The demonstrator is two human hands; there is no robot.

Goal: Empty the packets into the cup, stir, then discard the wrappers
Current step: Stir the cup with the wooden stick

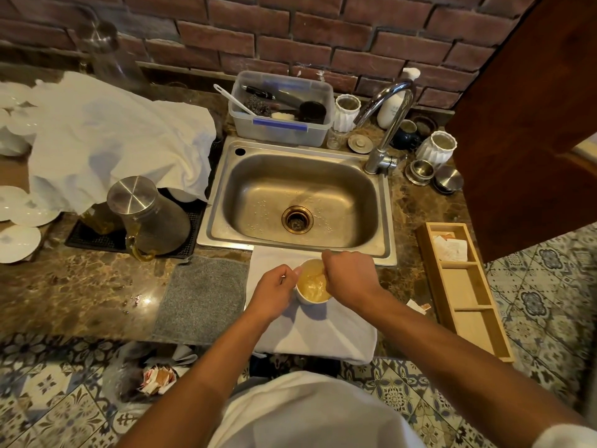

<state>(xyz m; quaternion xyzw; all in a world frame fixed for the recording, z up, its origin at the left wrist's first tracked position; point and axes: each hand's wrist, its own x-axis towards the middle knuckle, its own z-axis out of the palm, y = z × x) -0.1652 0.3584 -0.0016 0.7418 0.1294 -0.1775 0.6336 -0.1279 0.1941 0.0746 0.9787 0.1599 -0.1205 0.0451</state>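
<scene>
The left hand (274, 291) reaches in from the lower left with its back turned up and its fingers curled against the left wall of the cup (312, 282), the thumb lying along the rim. A thin metal glint shows between those fingers, too small to name. The right hand (350, 274) comes in from the lower right, wrist bent over the cup's right rim, fingers bunched together and pointed down into the mouth; whether they pinch a stirrer or a packet cannot be told, since the knuckles hide it.

The cup is small and white, upright, sitting directly between the two sets of fingers and touched by both. It holds a pale yellow, cloudy liquid with a blurred streak across its surface.

Under the cup lies a white folded towel (316, 331), draped over the counter edge toward the person. Just left of the left fingers is a grey mat (202, 300) on the brown marbled counter (80, 286). Beyond both hands, just past the fingertips, is a steel sink (298, 202) with a curved tap (386, 124) at its far right corner and a clear tub (282, 108) of brushes behind it. Right of the right wrist a torn wrapper (420, 308) lies on the counter, just beside a wooden divided tray (465, 295) with packets (450, 247) in its far compartment. Well below the left forearm, a bag on the patterned tile floor (58, 412) holds crumpled red and white wrappers (158, 378). A brick wall (290, 30) backs the counter.
</scene>
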